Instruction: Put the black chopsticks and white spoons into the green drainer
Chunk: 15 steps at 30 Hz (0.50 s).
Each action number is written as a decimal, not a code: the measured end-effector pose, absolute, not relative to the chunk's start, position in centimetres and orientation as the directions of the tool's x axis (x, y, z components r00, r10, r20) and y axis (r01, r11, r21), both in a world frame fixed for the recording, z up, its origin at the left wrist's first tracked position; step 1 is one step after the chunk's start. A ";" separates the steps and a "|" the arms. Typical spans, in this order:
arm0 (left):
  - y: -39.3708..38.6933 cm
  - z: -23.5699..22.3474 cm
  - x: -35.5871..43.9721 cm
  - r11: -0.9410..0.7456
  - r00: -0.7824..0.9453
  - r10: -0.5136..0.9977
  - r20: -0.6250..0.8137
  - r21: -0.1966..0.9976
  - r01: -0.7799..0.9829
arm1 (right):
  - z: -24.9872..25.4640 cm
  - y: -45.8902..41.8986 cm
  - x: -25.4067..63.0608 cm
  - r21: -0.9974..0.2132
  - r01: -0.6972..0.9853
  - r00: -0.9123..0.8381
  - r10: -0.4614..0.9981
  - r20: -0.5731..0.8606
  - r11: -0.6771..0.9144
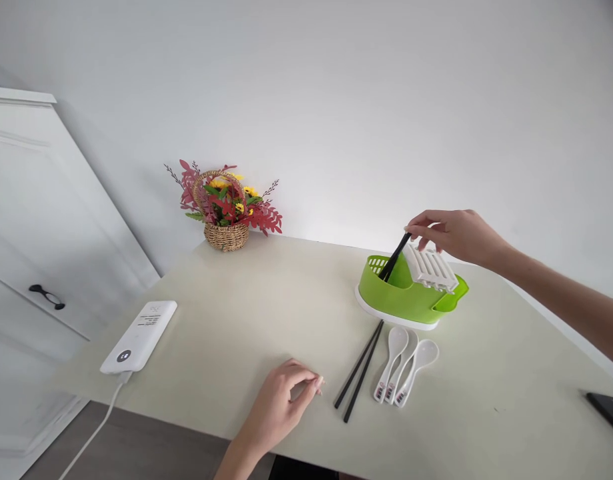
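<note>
My right hand pinches black chopsticks by their upper ends. Their lower part leans down into the open left compartment of a green utensil holder, where the wall hides the tips. A white slatted rack sits across the holder, just under my right fingers. My left hand rests near the table's front, thumb and fingertips together, with nothing visible in them. To its right, two more black chopsticks lie on the table. Beside these lie three white spoons, bowls pointing toward the holder.
On the pale table, a wicker basket of artificial flowers stands at the back left. A white power bank with a cable lies at the left edge. A dark flat device is at the far right. A white cabinet stands left.
</note>
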<state>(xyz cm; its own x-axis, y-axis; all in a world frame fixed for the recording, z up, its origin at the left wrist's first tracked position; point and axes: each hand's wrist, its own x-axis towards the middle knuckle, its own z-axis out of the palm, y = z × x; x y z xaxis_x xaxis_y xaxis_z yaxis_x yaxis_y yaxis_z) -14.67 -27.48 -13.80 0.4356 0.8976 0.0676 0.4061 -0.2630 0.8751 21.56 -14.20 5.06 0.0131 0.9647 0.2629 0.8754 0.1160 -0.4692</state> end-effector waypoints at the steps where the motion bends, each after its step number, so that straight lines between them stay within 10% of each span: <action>1: -27.5 -13.8 -14.7 -0.257 0.433 0.899 0.063 0.876 0.407 | 4.8 -13.6 21.7 -0.465 0.876 -0.011 0.969 0.248 0.129; 15: -27.4 -14.1 -14.6 -0.256 0.419 0.906 0.061 0.867 0.427 | 4.4 -11.8 22.2 -0.457 0.882 0.026 0.956 0.293 0.116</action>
